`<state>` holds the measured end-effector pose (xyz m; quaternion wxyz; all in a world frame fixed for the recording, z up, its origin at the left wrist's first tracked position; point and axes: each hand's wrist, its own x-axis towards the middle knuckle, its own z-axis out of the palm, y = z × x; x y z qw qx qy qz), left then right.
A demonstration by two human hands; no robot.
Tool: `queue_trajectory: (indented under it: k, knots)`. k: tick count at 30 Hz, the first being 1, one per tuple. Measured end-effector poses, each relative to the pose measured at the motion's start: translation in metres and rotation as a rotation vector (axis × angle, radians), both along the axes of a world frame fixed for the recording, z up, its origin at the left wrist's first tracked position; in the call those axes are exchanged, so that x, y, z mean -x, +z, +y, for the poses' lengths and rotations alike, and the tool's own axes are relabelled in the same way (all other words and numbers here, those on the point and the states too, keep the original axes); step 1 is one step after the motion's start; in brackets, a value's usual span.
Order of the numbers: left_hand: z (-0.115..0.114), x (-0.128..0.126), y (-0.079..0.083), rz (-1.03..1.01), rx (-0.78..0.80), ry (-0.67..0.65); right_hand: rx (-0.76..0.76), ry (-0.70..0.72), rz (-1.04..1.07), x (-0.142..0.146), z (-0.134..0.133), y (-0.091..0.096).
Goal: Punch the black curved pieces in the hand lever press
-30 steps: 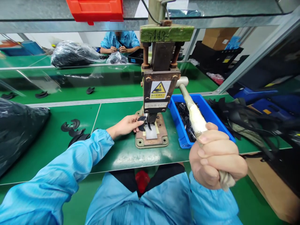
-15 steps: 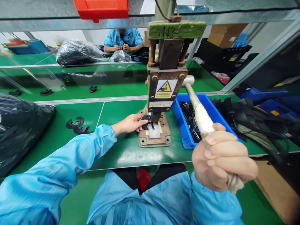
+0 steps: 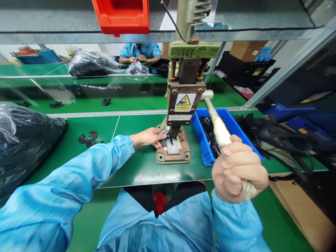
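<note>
A hand press (image 3: 183, 101) with a yellow warning label stands on the green bench. My right hand (image 3: 237, 169) is wrapped in a fist round its long taped lever (image 3: 217, 126), low and close to me. My left hand (image 3: 148, 137) reaches to the press base (image 3: 173, 155) and pinches a small black curved part (image 3: 165, 137) right under the ram. A few more black curved parts (image 3: 89, 137) lie on the mat left of my arm.
A blue bin (image 3: 227, 120) of black pieces sits right of the press, with black straps (image 3: 275, 134) beyond it. A large black plastic bag (image 3: 26, 140) fills the left. Behind the conveyor another person (image 3: 140, 52) works. A red bin (image 3: 122, 15) hangs overhead.
My right hand has pulled the lever slightly down and toward me. The left hand has stayed at the press base holding the black part; the view shifted a little.
</note>
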<state>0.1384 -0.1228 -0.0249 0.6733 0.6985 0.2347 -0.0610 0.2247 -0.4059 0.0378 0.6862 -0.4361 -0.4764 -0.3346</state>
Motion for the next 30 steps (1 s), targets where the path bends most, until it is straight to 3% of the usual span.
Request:
queue_trajectory:
  k: [4, 7, 13, 15, 17, 19, 22, 25, 27, 30]
  knots:
    - [-0.005, -0.002, 0.012, 0.126, 0.089, 0.069, 0.062, 0.029, 0.004, 0.004, -0.005, -0.001]
    - [-0.013, -0.002, 0.016, 0.143, 0.115, 0.126, 0.069, 0.036, -0.016, 0.006, -0.003, 0.012]
    - [-0.037, 0.016, 0.018, -0.032, 0.119, 0.22, 0.082, 0.127, 0.024, -0.014, 0.009, 0.098]
    - [-0.047, 0.034, 0.02, -0.109, 0.114, 0.23, 0.123, 0.11, 0.057, -0.021, 0.008, 0.11]
    - [-0.058, 0.058, 0.022, -0.193, 0.12, 0.202, 0.137, 0.054, 0.143, -0.02, 0.004, 0.096]
    - [-0.071, 0.086, 0.026, -0.274, 0.124, 0.158, 0.222, 0.024, 0.296, -0.008, 0.0, 0.059]
    - [-0.09, 0.124, 0.031, -0.347, 0.107, 0.103, 0.635, 0.268, 0.475, 0.028, -0.005, -0.013]
    - [-0.109, 0.15, 0.032, -0.364, 0.098, 0.087, 0.814, 0.421, 0.494, 0.072, -0.006, -0.065]
    - [-0.121, 0.16, 0.032, -0.356, 0.089, 0.085, 0.825, 0.461, 0.512, 0.095, -0.003, -0.081]
    - [-0.136, 0.169, 0.031, -0.348, 0.059, 0.077, 0.762, 0.44, 0.542, 0.117, -0.001, -0.087]
